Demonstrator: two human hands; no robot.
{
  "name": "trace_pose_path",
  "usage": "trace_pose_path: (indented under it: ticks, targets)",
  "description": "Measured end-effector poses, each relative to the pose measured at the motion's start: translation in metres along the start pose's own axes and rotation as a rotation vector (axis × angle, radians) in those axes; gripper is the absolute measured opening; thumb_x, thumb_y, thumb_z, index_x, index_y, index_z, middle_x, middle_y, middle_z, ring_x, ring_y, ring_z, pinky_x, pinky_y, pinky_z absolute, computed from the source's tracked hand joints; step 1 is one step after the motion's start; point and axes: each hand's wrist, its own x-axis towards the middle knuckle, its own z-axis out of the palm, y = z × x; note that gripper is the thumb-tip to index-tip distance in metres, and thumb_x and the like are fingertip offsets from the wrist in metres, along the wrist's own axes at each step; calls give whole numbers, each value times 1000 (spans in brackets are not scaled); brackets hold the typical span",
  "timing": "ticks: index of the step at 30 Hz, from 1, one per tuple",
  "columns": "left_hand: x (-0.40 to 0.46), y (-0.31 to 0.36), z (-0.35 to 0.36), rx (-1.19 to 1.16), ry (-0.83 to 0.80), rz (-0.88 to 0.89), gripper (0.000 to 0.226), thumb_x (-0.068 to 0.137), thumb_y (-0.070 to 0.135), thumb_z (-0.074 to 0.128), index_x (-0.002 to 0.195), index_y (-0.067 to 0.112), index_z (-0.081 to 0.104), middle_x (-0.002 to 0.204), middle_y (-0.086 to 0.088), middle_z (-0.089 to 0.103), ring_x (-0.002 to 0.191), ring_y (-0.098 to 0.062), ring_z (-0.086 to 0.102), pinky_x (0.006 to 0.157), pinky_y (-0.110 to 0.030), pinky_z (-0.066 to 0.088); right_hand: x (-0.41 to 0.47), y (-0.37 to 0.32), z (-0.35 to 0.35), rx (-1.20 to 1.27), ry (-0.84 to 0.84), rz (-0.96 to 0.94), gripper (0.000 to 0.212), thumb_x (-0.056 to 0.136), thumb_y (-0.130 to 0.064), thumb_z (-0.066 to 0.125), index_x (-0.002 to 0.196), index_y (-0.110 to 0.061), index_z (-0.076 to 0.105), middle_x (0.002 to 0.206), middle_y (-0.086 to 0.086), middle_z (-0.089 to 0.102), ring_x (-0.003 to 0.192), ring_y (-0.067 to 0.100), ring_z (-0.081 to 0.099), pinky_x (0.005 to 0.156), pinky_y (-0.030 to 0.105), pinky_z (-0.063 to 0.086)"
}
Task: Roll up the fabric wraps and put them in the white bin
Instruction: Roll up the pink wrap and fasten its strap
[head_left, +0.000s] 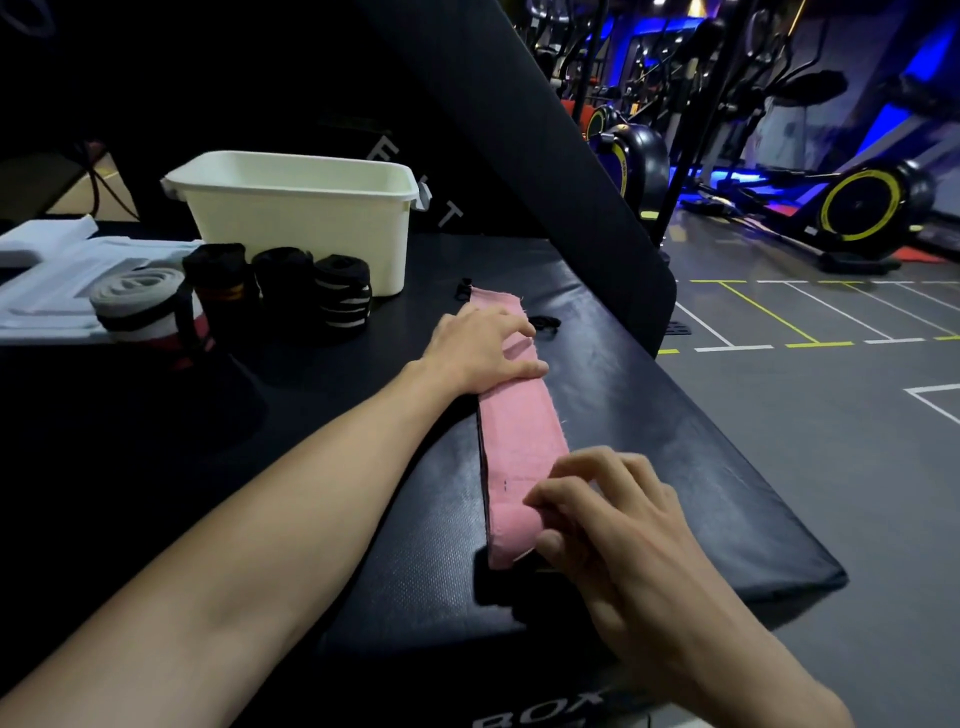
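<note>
A pink fabric wrap (519, 431) lies flat and lengthwise on the black padded worktop (675, 441), its far end toward the white bin (301, 228) and its near end by the worktop's front edge. The left hand (480, 348) rests palm-down on the far part of the wrap, fingers (511, 325) straight and spread, pressing the fabric onto the surface. The right hand (608, 514) is at the near end, fingers curled and pinching the thickened end of the wrap, where the fabric appears folded or begun as a roll; how many turns cannot be told. The white bin stands at the back of the worktop, well apart from the pink wrap. In front of it stand three black rolled wraps (291, 286) in a row, one with white stripes. To their left a grey and white rolled wrap (140, 301) lies beside white foam packaging (47, 280).
</note>
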Motion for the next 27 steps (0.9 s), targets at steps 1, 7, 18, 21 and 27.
trace_pose_path:
  ticks: [1, 7, 18, 21, 27]
  targets:
    - [0, 0, 0, -7, 12, 2, 60, 84, 74, 62, 134, 40, 61, 144, 12, 56, 134, -24, 44, 107, -47, 37, 2, 0, 1, -7, -4, 4, 23, 101, -49, 41, 113, -37, 57, 113, -20, 51, 103, 11, 47, 81, 35, 41]
    - [-1, -2, 1, -51, 70, 5, 53, 81, 72, 67, 122, 38, 68, 132, 12, 60, 127, -20, 48, 102, -43, 44, 20, 7, 6, -88, -5, 31, 22, 103, -36, 36, 102, -36, 58, 92, -17, 58, 84, 14, 55, 77, 42, 46]
    - [-1, -4, 3, -83, 78, -14, 48, 81, 72, 67, 112, 36, 71, 124, 13, 64, 121, -19, 49, 95, -39, 43, 42, 5, 6, -175, -9, 69, 3, 92, -31, 59, 93, -34, 58, 97, -17, 53, 96, 16, 47, 79, 40, 35]
    - [-2, -4, 3, -93, 75, -21, 48, 81, 72, 67, 112, 37, 71, 123, 14, 64, 121, -20, 49, 97, -40, 42, 45, 1, 6, -155, 46, 51, 11, 92, -26, 60, 97, -34, 63, 91, -16, 58, 84, 16, 54, 72, 40, 41]
    - [-2, -5, 4, -116, 79, -31, 47, 81, 72, 68, 112, 38, 71, 122, 15, 64, 121, -19, 48, 101, -40, 40, 43, -9, 11, -149, 212, 27, 15, 87, -9, 68, 91, -22, 62, 79, -6, 63, 71, 23, 59, 67, 42, 45]
